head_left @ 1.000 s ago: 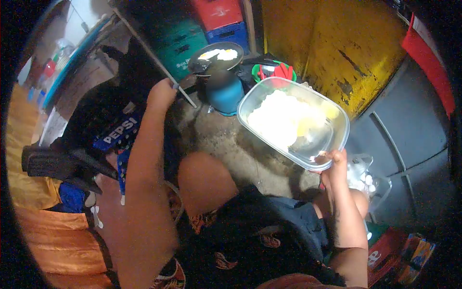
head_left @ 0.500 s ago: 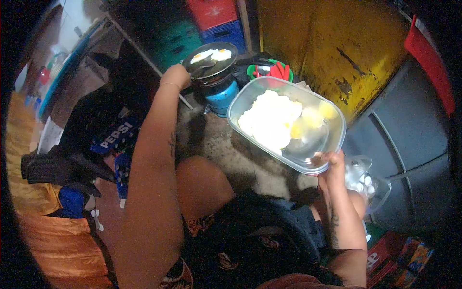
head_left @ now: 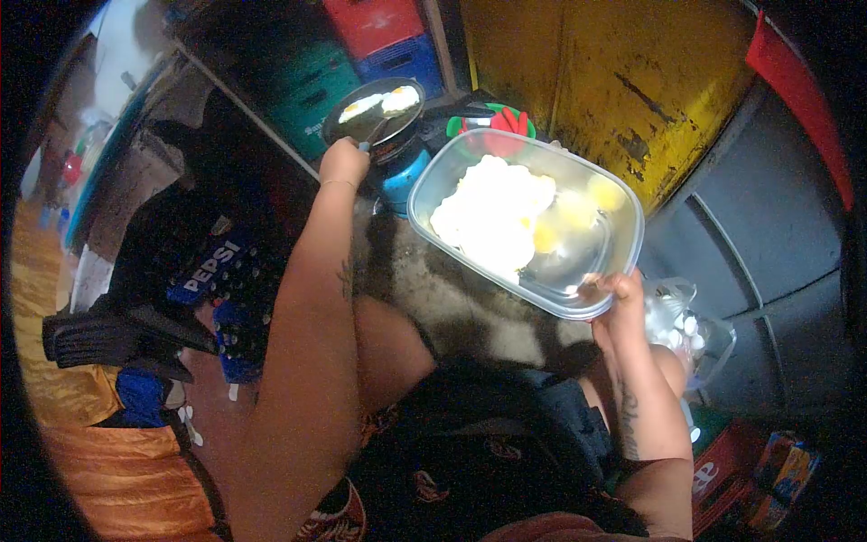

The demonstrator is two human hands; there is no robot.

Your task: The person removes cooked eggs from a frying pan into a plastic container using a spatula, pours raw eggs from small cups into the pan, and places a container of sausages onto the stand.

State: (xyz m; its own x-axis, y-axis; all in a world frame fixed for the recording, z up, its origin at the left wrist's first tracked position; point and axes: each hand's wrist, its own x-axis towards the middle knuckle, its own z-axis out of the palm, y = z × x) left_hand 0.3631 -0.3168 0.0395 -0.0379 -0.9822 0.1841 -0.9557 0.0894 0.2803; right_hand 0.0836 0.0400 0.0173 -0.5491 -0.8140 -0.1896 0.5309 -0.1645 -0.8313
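Observation:
My left hand (head_left: 345, 163) is closed around the handle of a spatula (head_left: 372, 137), which reaches into a dark frying pan (head_left: 386, 126). Two fried eggs (head_left: 400, 100) lie in the pan's far part. Below it stands a small blue burner (head_left: 406, 183). At the other side, my right hand (head_left: 623, 296) grips the near corner of a clear plastic container (head_left: 578, 280), thumb on the rim. Inside the container, a pile of fried eggs (head_left: 492, 217), overexposed to white with some yellow yolks, fills the left and far parts.
A green basin (head_left: 456, 125) with red-handled items sits behind the container. Stacked crates (head_left: 388, 63) stand behind the pan, beside a worn yellow panel (head_left: 596, 81). Plastic bags (head_left: 677, 325) lie to the right; a Pepsi-marked crate (head_left: 217, 262) is at left.
The view has shifted slightly, so pan and container appear further left and higher. The spatula's handle now shows more clearly at the pan's near edge. Both hands keep their holds.

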